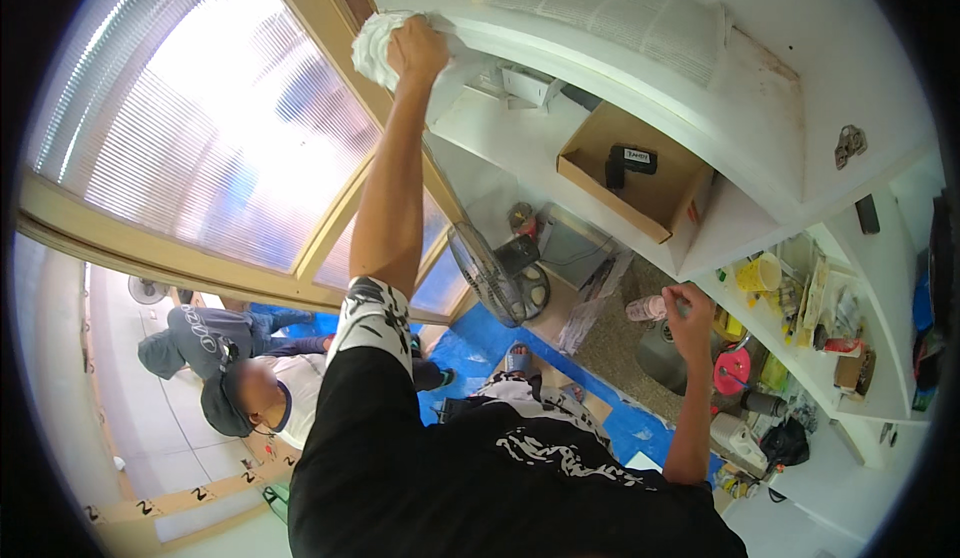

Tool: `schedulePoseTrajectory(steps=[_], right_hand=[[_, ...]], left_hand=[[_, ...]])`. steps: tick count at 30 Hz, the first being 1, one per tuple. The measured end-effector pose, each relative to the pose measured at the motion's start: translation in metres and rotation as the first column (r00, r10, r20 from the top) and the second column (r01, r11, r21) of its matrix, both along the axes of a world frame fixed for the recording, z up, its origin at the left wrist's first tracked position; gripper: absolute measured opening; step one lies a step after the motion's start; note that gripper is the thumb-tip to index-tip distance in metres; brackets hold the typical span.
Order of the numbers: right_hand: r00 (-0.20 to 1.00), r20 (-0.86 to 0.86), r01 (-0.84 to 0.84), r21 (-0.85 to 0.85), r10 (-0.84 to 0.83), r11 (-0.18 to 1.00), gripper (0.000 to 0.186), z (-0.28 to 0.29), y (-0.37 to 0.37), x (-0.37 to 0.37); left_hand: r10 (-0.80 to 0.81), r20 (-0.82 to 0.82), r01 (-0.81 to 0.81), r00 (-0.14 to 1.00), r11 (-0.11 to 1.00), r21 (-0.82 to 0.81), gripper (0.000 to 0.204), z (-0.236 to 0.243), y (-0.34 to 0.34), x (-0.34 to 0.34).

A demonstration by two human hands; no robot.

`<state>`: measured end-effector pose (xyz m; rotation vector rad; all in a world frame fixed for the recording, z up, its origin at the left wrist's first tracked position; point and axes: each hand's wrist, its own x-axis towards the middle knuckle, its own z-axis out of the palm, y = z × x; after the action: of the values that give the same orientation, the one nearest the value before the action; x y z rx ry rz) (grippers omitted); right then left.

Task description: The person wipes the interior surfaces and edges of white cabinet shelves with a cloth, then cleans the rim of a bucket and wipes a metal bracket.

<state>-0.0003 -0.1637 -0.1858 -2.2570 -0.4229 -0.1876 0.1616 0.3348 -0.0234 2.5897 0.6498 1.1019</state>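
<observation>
My left hand (418,50), reaching high on the left, is closed on a bunched white cloth (374,50). The cloth is against the left end of the white cabinet (620,68), close to the wooden window frame (325,18). Lower on the right, my right hand (690,320) hangs in the air with its fingers curled together. Whether anything small is in them is hidden. Just left of its fingertips, a pinkish bottle (645,308) shows on the speckled counter (628,283) below.
An open cardboard box (590,158) with a black item stands on the cabinet shelf. Below are a fan (485,273) and a sink (662,358). Cluttered shelves (840,308) hold a yellow cup (758,273). Two people (290,398) are at lower left, near blue floor sheeting (480,333).
</observation>
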Motion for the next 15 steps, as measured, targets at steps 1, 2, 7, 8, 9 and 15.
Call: schedulePoseTrajectory(steps=[1, 2, 7, 8, 9, 15], right_hand=[[1.0, -0.015, 0.002, 0.015, -0.001, 1.0, 0.012, -0.004, 0.0, 0.002], [0.999, -0.039, 0.03, 0.014, -0.029, 0.999, 0.012, -0.013, -0.008, 0.003], [0.991, -0.11, -0.071, 0.061, 0.078, 0.996, 0.013, -0.011, 0.016, 0.004], [0.993, -0.085, -0.075, 0.07, 0.08, 0.995, 0.013, -0.01, 0.02, 0.006], [0.995, -0.059, -0.08, 0.079, 0.084, 0.994, 0.014, -0.009, 0.023, 0.009], [0.994, -0.05, -0.1, -0.006, 0.1, 0.995, 0.015, -0.04, 0.011, 0.011]], left_hand=[[0.003, 0.041, -0.003, 0.999, 1.0, 0.016, 0.022, -0.005, -0.002, 0.004], [-0.057, 0.002, 0.057, 0.998, 0.998, -0.016, 0.023, -0.013, -0.028, 0.006], [-0.013, -0.134, 0.016, 0.991, 1.0, 0.019, 0.027, 0.005, 0.006, -0.007], [0.059, -0.145, -0.061, 0.988, 0.998, -0.005, 0.026, 0.021, 0.016, 0.002], [0.062, -0.165, -0.066, 0.984, 0.998, -0.02, 0.026, 0.023, 0.019, 0.004], [-0.06, -0.207, 0.078, 0.977, 0.994, 0.08, 0.026, 0.0, -0.072, -0.014]])
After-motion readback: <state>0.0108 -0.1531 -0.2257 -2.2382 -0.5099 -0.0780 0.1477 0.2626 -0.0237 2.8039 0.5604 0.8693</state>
